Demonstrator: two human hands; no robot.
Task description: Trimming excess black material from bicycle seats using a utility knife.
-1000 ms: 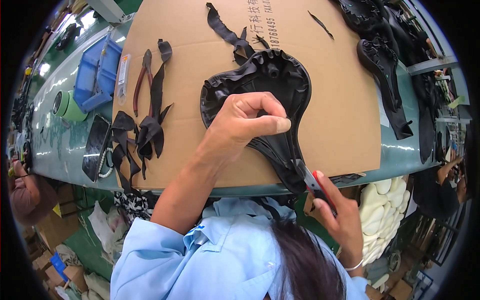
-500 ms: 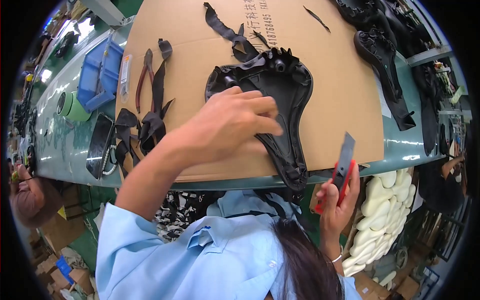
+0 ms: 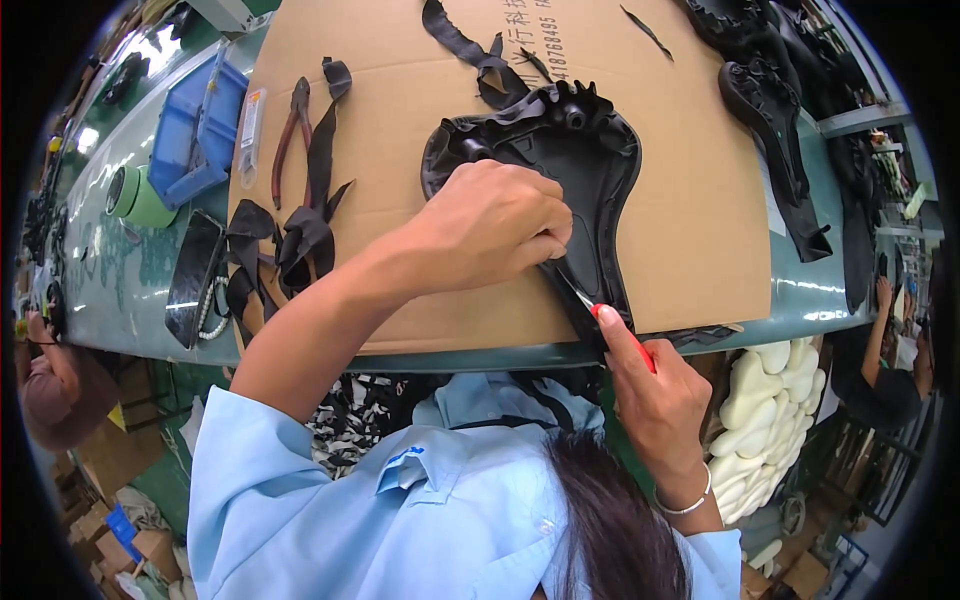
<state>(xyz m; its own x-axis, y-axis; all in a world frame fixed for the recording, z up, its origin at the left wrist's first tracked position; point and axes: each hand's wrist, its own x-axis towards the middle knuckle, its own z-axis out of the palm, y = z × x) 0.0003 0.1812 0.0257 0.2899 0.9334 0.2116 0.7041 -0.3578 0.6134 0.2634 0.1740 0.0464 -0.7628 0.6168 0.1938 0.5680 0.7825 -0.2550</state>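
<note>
A black bicycle saddle (image 3: pixel 590 200) lies underside up on the cardboard, its gathered cover edge folded inward around the rim and its narrow nose toward me. My left hand (image 3: pixel 500 220) is closed at the saddle's left edge, its fingers pinched together on the black cover material; their tips are partly hidden. In my right hand (image 3: pixel 655 390) is a red utility knife (image 3: pixel 630 338). Its blade points up and left, against the narrow part of the saddle just below my left fingers.
A cardboard sheet (image 3: pixel 690 240) covers part of the green table. At left lie red-handled pliers (image 3: pixel 292 140), black scraps (image 3: pixel 318 160), a blue bin (image 3: pixel 190 150), a green cup (image 3: pixel 140 197) and a phone (image 3: pixel 195 275). More black saddles (image 3: pixel 770 130) rest at right; cream foam pads (image 3: pixel 765 420) are stacked below.
My right hand has brought the knife left and up from beside the table edge, and its blade now meets the saddle. My left fingers have closed at the saddle's edge.
</note>
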